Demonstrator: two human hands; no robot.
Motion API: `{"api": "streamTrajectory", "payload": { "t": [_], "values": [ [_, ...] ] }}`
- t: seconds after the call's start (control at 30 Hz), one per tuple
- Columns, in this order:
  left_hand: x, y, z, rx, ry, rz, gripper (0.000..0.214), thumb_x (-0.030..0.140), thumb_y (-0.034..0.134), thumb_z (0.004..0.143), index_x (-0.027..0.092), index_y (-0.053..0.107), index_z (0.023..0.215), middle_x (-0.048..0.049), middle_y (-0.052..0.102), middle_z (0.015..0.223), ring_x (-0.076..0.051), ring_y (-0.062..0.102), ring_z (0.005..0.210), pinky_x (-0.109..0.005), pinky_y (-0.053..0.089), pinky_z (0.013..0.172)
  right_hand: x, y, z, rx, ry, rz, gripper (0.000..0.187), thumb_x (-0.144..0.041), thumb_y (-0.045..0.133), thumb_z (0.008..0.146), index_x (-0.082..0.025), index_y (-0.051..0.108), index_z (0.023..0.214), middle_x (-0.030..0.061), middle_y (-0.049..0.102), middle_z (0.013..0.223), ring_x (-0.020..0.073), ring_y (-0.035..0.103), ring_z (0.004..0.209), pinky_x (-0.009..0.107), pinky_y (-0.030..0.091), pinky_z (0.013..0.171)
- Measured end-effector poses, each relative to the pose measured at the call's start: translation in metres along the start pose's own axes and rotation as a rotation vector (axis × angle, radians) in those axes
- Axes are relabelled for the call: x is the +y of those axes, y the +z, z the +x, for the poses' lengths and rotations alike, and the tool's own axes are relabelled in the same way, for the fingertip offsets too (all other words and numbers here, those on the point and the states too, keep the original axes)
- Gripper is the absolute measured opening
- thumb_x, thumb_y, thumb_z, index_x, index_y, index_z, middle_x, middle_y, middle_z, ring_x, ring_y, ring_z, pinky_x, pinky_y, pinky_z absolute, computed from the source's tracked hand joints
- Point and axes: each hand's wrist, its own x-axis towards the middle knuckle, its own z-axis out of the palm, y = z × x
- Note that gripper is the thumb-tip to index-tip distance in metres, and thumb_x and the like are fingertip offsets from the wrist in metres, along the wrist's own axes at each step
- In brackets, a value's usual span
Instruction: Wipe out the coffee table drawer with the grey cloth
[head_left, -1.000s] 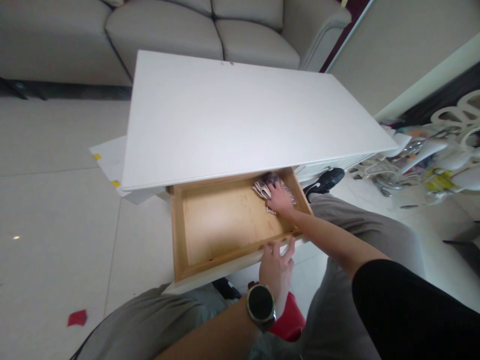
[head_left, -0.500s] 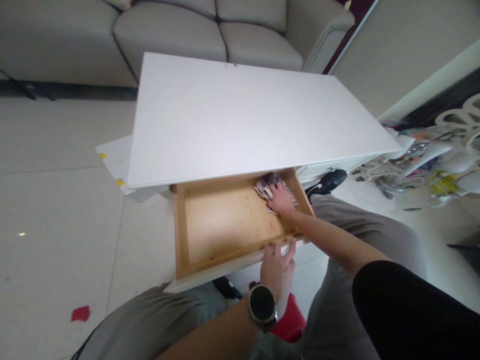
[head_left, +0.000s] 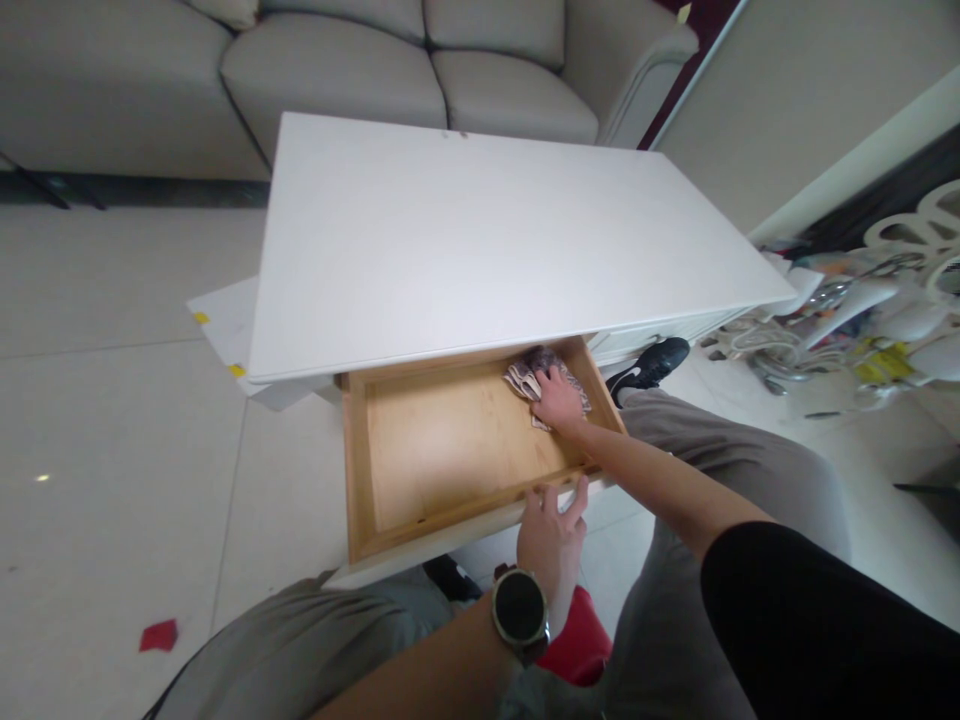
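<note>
A wooden drawer (head_left: 431,450) is pulled out from the front of the white table (head_left: 480,235). My right hand (head_left: 559,402) is inside it near the right back corner, pressing a patterned brown-and-white cloth (head_left: 521,380) against the drawer bottom with its fingers curled on it. Part of the cloth is hidden beneath that hand. With a watch (head_left: 520,606) on the wrist, my left hand (head_left: 551,540) grips the top edge of the drawer front, its fingers hooked over the rim and the thumb side out of sight.
Behind the table stands a grey sofa (head_left: 337,75). A white board with yellow corners (head_left: 225,315) sticks out at the left. Assorted clutter (head_left: 847,330) lies on the floor at the right. My legs flank the drawer, with a red object (head_left: 577,640) between them and a red scrap (head_left: 158,635) at lower left.
The camera view has shifted slightly. Both hands stay in nearly the same places, one on the cloth and the other on the drawer front.
</note>
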Motion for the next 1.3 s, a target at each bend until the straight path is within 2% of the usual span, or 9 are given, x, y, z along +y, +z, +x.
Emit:
{"api": "streamTrajectory", "payload": {
  "t": [0.13, 0.33, 0.7, 0.9, 1.1, 1.3],
  "values": [
    [0.0004, 0.0, 0.0, 0.022, -0.025, -0.018, 0.036, 0.025, 0.056, 0.098, 0.036, 0.07, 0.128, -0.0062, 0.057, 0.148, -0.028, 0.054, 0.112, -0.047, 0.048, 0.087, 0.0, 0.0011, -0.0001, 0.001, -0.002, 0.001, 0.05, -0.029, 0.063, 0.083, -0.022, 0.054, 0.132, 0.0157, 0.051, 0.137, 0.031, 0.05, 0.125, 0.039, 0.053, 0.089],
    [0.0018, -0.0017, 0.0002, -0.012, -0.038, -0.002, 0.035, 0.027, 0.052, 0.1, 0.034, 0.069, 0.13, -0.0059, 0.058, 0.147, -0.027, 0.054, 0.114, -0.045, 0.048, 0.088, 0.0007, 0.0016, 0.0, -0.015, -0.002, 0.009, 0.05, -0.028, 0.063, 0.084, -0.022, 0.053, 0.133, 0.0158, 0.05, 0.138, 0.0311, 0.049, 0.128, 0.04, 0.051, 0.094],
    [0.0029, -0.0009, -0.0006, 0.011, -0.042, -0.008, 0.036, 0.024, 0.05, 0.099, 0.034, 0.071, 0.127, -0.0063, 0.057, 0.149, -0.029, 0.054, 0.113, -0.049, 0.048, 0.086, -0.0005, 0.0002, 0.0002, -0.008, -0.003, -0.005, 0.048, -0.028, 0.062, 0.083, -0.022, 0.054, 0.13, 0.015, 0.051, 0.136, 0.0301, 0.051, 0.123, 0.039, 0.052, 0.089],
    [0.0031, -0.0042, 0.0002, 0.004, -0.045, -0.013, 0.036, 0.024, 0.055, 0.098, 0.035, 0.071, 0.128, -0.0062, 0.056, 0.15, -0.029, 0.054, 0.113, -0.048, 0.046, 0.088, -0.0025, -0.0028, -0.0008, -0.038, 0.013, 0.003, 0.049, -0.03, 0.062, 0.086, -0.023, 0.053, 0.134, 0.0158, 0.049, 0.139, 0.0307, 0.048, 0.128, 0.04, 0.052, 0.093],
    [0.0021, -0.0051, 0.0022, -0.008, -0.031, -0.008, 0.031, 0.024, 0.056, 0.097, 0.033, 0.073, 0.122, -0.0061, 0.057, 0.148, -0.027, 0.055, 0.112, -0.046, 0.047, 0.088, -0.002, -0.0013, -0.0003, -0.026, 0.01, 0.019, 0.049, -0.029, 0.063, 0.086, -0.022, 0.054, 0.134, 0.0158, 0.049, 0.139, 0.0315, 0.047, 0.13, 0.041, 0.052, 0.094],
    [0.0008, -0.0049, 0.0015, 0.007, -0.011, 0.014, 0.031, 0.023, 0.051, 0.1, 0.029, 0.074, 0.119, -0.0054, 0.057, 0.149, -0.026, 0.056, 0.112, -0.045, 0.049, 0.087, -0.0013, 0.0001, -0.0001, -0.024, 0.007, 0.023, 0.05, -0.029, 0.064, 0.085, -0.022, 0.053, 0.133, 0.0157, 0.05, 0.139, 0.031, 0.049, 0.128, 0.04, 0.052, 0.094]
  ]
}}
